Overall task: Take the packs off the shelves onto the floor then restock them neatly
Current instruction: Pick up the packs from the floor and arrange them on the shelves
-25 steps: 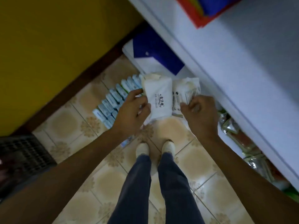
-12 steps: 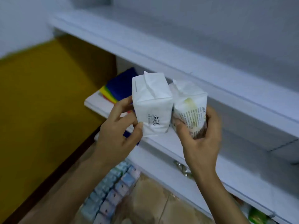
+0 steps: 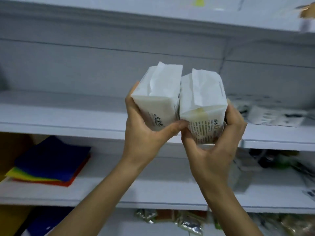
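Left hand (image 3: pixel 144 133) grips the left pack (image 3: pixel 158 97), right hand (image 3: pixel 216 145) the right pack (image 3: pixel 202 99), low around the sides: both look light, soft and easily crushed

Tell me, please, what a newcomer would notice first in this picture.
The eye falls first on two white packs pressed side by side in the centre: the left pack gripped by the left hand, the right pack by the right hand. They are held up in front of a white shelf. Lower left, a stack of coloured sheets lies on a lower shelf.
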`<state>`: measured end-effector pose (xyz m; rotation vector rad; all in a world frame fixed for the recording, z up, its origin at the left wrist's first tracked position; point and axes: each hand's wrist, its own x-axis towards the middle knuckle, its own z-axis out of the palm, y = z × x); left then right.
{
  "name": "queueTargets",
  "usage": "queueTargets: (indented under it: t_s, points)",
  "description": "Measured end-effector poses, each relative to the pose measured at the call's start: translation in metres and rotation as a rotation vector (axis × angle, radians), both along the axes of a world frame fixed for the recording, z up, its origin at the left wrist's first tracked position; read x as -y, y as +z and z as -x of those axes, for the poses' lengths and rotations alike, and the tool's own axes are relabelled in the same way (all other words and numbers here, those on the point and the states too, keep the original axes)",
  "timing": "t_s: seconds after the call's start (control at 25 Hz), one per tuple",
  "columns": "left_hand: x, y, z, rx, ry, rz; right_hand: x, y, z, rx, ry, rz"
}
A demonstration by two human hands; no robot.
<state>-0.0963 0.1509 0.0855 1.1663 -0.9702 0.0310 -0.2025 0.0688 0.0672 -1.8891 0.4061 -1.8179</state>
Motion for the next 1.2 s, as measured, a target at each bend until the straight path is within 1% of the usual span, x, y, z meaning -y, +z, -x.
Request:
queueTargets:
  t_s: [0.24, 0.44, 0.64, 0.72, 0.76, 0.84, 0.88, 0.96, 1.04, 1.12, 1.2]
  points:
    - [0.078, 0.018, 0.108, 0.018, -0.135, 0.028, 0.057, 0.011, 0.114, 0.049, -0.181, -0.049]
    - [0.115, 0.014, 0.153, 0.052, -0.236, 0.021, 0.088, 0.006, 0.166, 0.09, -0.214, -0.111]
    - [0.145, 0.012, 0.151, 0.043, -0.41, -0.082, 0.114, -0.003, 0.199, 0.133, -0.078, -0.424]
    - [0.156, 0.011, 0.154, 0.059, -0.416, -0.172, 0.125, -0.006, 0.209, 0.121, -0.021, -0.511]
    - [0.161, 0.008, 0.159, 0.028, -0.449, -0.203, 0.129, -0.009, 0.211, 0.111, 0.003, -0.547]
    - [0.17, 0.001, 0.168, -0.1, -0.547, -0.258, 0.134, -0.019, 0.211, 0.093, 0.041, -0.618]
    - [0.172, -0.002, 0.171, -0.139, -0.56, -0.29, 0.136, -0.024, 0.212, 0.112, 0.062, -0.669]
    - [0.177, -0.007, 0.174, -0.193, -0.536, -0.323, 0.142, -0.031, 0.214, 0.222, 0.131, -0.822]
    - [0.179, -0.015, 0.175, -0.27, -0.455, -0.305, 0.15, -0.036, 0.221, 0.337, 0.205, -0.973]
    - [0.179, -0.026, 0.172, -0.324, -0.338, -0.268, 0.157, -0.044, 0.225, 0.397, 0.264, -1.072]
    - [0.179, -0.036, 0.166, -0.336, -0.243, -0.251, 0.162, -0.053, 0.226, 0.428, 0.316, -1.141]
